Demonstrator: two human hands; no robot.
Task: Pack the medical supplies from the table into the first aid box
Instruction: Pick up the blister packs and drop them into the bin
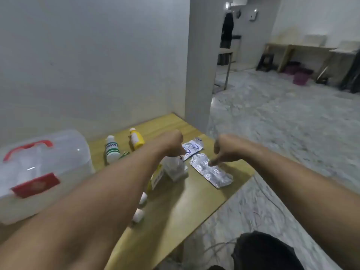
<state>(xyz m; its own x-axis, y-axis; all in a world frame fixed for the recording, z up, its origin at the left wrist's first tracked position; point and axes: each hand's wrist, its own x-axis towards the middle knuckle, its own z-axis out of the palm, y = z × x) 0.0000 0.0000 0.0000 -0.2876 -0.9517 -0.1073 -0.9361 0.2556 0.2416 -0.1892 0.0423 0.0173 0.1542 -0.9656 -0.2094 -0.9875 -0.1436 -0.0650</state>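
Two bare hands reach over a wooden table, and the first aid box stands at its left end: a translucent case with a red handle and a red latch, its lid closed. What is inside it is too hazy to tell.

To the right of the box lie a white bottle with green stripes and, beyond that, a yellow bottle. Farther right of the box the left hand has its fingers curled down, pinching the top of a clear plastic packet that stands beside a yellow and white carton.

Farthest from the box, the right hand hangs with loose fingers, one fingertip touching a silver blister strip. A blue and white sachet lies just behind the strip. Two small white rolls lie near the box's right front, partly hidden by the left forearm.
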